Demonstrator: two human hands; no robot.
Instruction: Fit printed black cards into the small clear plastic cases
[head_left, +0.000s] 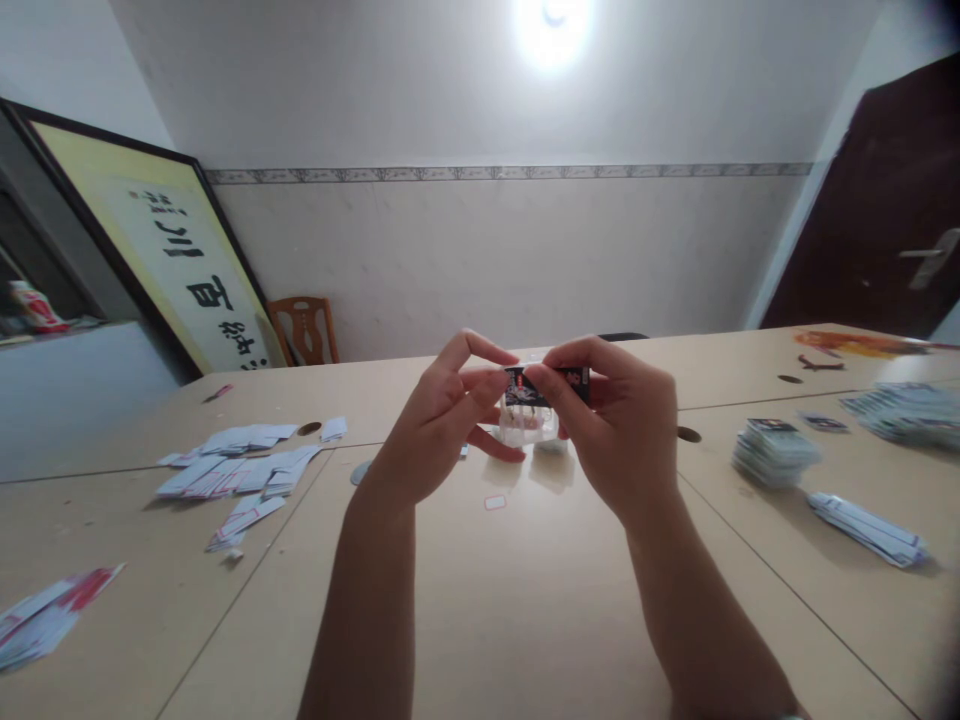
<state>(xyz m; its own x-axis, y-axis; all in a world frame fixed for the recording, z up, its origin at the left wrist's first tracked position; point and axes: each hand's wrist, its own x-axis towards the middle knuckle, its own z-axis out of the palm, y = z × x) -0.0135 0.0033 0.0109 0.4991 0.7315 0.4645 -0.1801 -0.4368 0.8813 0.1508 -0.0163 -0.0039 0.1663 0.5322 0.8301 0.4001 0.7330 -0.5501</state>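
Note:
Both my hands are raised above the middle of the wooden table (525,600), pinching one small clear plastic packet with a dark printed header card (534,400). My left hand (442,420) grips its left side with thumb and fingers. My right hand (615,420) holds the dark header at the right. Just below the packet, a small white label (495,502) lies on the table.
A scatter of white and red cards (240,468) lies at the left, and more cards (45,615) lie at the near left edge. Stacks of dark packets (776,450) and white strips (870,528) sit at the right. A framed scroll (165,250), a chair (304,330) and a dark door (877,210) stand behind.

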